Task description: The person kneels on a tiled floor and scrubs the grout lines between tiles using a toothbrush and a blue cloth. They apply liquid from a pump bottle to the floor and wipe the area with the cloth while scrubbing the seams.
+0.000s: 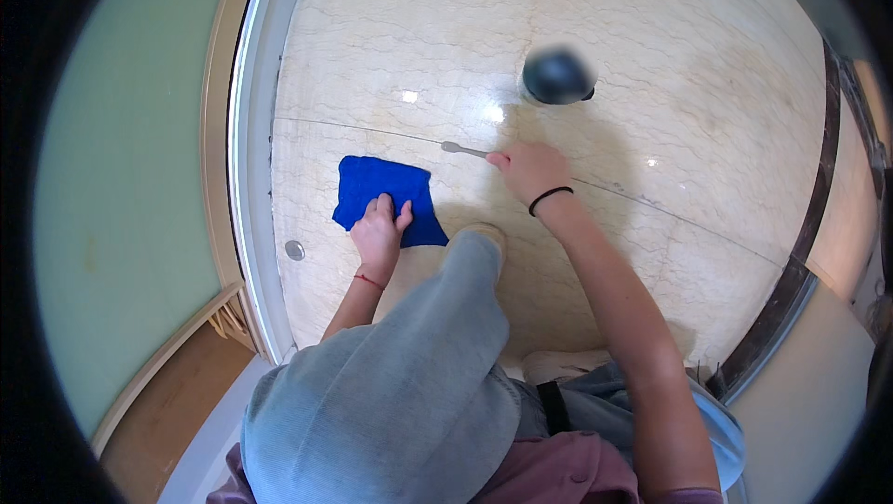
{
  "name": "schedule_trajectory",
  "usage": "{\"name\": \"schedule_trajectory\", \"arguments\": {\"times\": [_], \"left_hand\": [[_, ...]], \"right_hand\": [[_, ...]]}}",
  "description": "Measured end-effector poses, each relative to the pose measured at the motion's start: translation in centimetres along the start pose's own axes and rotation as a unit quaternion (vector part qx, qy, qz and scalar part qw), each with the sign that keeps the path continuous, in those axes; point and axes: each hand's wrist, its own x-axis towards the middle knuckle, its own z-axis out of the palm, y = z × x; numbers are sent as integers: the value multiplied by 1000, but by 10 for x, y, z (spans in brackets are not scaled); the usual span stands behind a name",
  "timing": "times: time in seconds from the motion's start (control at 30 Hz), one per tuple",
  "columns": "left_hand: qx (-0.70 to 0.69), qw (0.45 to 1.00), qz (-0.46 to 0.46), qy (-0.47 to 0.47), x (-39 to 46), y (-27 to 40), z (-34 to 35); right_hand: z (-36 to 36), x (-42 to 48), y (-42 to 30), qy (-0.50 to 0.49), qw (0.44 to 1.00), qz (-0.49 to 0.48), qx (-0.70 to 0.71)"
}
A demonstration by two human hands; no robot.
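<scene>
A blue cloth [377,180] lies spread on the marble-patterned floor. My left hand [380,228] rests on its lower part, fingertips pressed on the fabric; whether it pinches the cloth is not clear. Beyond my knee, my right hand [534,173] is closed around a thin grey tool [460,149] with a flattened, rounded end that points left. The rest of that tool is hidden in the hand. Past the right hand stands a dark, rounded object [558,76], blurred, so its kind cannot be told.
A white door-track or frame edge [248,155] and a pale green panel [139,155] run along the left. A round metal disc [295,250] is set in the floor near the frame. Dark stone edging [813,232] borders the right. My bent knee [474,260] rises between my arms.
</scene>
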Motion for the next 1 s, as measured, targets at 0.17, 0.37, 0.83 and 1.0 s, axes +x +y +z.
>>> {"name": "schedule_trajectory", "arguments": {"times": [0.17, 0.37, 0.83, 1.0], "left_hand": [[16, 1000, -9, 15, 0, -10, 5], [16, 1000, -4, 12, 2, -6, 4], [12, 1000, 3, 4, 6, -2, -2], [0, 1000, 0, 5, 4, -3, 0]], "right_hand": [[-28, -32, 57, -70, 996, 47, -13], [-23, -44, 78, -30, 998, 51, 8], [-29, -58, 104, -29, 996, 80, -1], [-42, -62, 112, -44, 994, 103, -17]]}}
